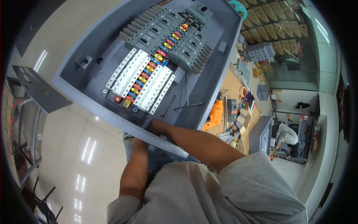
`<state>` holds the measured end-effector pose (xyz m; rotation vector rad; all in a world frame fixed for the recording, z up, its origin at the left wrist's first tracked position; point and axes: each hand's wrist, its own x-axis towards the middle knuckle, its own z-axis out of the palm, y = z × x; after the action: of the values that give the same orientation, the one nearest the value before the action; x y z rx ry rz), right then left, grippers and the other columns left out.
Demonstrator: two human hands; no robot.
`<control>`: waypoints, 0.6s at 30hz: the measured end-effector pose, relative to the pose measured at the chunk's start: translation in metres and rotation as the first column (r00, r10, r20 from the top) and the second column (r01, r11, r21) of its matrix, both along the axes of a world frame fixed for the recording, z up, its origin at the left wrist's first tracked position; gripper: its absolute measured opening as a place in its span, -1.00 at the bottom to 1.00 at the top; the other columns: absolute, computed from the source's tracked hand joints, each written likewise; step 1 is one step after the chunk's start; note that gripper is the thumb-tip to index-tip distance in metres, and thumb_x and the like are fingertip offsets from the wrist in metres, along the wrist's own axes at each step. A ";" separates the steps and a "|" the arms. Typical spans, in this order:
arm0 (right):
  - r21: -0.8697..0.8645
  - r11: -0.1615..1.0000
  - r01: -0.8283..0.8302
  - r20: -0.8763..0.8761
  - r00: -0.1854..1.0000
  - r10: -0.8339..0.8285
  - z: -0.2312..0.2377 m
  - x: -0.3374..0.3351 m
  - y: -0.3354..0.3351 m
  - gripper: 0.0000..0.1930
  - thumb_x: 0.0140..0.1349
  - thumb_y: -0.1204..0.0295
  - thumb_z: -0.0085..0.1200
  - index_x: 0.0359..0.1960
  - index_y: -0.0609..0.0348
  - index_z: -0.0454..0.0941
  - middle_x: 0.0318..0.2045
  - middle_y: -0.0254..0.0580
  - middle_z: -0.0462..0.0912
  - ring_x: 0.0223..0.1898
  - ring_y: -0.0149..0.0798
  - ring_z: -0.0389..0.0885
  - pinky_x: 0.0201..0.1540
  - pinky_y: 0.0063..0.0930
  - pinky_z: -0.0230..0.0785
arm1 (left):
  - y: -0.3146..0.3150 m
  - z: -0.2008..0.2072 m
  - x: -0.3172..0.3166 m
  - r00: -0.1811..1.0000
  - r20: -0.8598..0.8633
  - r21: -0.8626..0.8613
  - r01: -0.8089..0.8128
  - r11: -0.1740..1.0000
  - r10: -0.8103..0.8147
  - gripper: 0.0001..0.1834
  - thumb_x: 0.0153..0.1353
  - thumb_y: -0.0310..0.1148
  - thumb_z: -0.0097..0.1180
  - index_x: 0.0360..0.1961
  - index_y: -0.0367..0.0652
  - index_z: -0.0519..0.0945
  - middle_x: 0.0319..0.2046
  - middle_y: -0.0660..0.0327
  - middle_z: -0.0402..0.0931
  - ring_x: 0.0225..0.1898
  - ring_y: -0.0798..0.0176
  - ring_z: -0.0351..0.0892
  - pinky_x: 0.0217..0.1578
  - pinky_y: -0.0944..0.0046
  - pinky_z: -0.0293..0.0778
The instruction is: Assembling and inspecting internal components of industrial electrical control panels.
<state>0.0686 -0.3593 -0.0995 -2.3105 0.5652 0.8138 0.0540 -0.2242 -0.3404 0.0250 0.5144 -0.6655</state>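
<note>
- Where the right forearm [201, 143] crosses the near rim of the grey enclosure [112, 115], the right hand [158, 127] reaches down inside, close by the near wall; its fingertips are hidden, so whether it is closed on anything cannot be told.
- The left forearm [134, 168] rises to the outer side of that wall; the left hand is out of sight behind it, its hold unknown.
- The enclosure sits slantwise just ahead of the person; judged by its broad painted walls, it should be heavy and stiff, perhaps a little slick, best taken by the rim on opposite sides; the white breakers [128, 72] and coloured busbar covers [143, 79] look like brittle plastic, poor handholds.
- The rim looks hard on a leaning forearm; a spanner [168, 106] and thin metal rods [187, 89] lie beyond the right hand and narrow the way there; the roomier gap runs left of the white breakers, where a small hooked key [99, 74] lies.
- Past the right wall, an orange drill [214, 115] rests on a cluttered surface [230, 83]; pale tiled floor [85, 142] stretches left.
</note>
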 end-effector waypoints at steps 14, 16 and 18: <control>0.090 0.964 0.251 0.260 0.928 -0.266 0.008 0.005 0.009 -0.68 0.14 0.23 0.12 -0.23 0.23 0.70 -0.15 0.17 0.70 -0.07 0.15 0.69 -0.02 -0.04 0.54 | 0.001 0.022 0.008 1.000 -0.008 0.053 0.016 0.998 -0.016 -0.44 0.47 -0.06 -0.14 0.34 -0.19 0.35 0.23 0.04 0.41 0.26 -0.01 0.39 0.32 -0.01 0.27; -0.061 0.997 0.055 -0.189 0.980 -0.066 0.016 0.014 -0.003 -0.66 0.22 0.25 0.06 -0.11 0.24 0.66 -0.10 0.24 0.68 -0.04 0.20 0.68 0.02 0.02 0.53 | -0.004 0.025 0.010 1.000 -0.007 0.062 0.022 0.998 -0.022 -0.44 0.47 -0.06 -0.14 0.34 -0.19 0.35 0.23 0.04 0.42 0.26 -0.01 0.39 0.31 -0.01 0.28; -0.067 0.996 0.051 -0.208 0.976 -0.064 0.044 0.036 0.006 -0.67 0.23 0.27 0.03 -0.12 0.23 0.67 -0.11 0.23 0.68 -0.03 0.21 0.67 0.02 0.02 0.53 | -0.001 0.025 0.012 1.000 -0.016 0.091 0.010 0.996 -0.009 -0.44 0.47 -0.06 -0.14 0.33 -0.19 0.35 0.22 0.04 0.42 0.25 -0.01 0.39 0.31 -0.02 0.28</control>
<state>0.1050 -0.3535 -0.0550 -2.2664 0.7547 1.0330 0.0664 -0.2251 -0.3157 0.1077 0.5599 -0.6519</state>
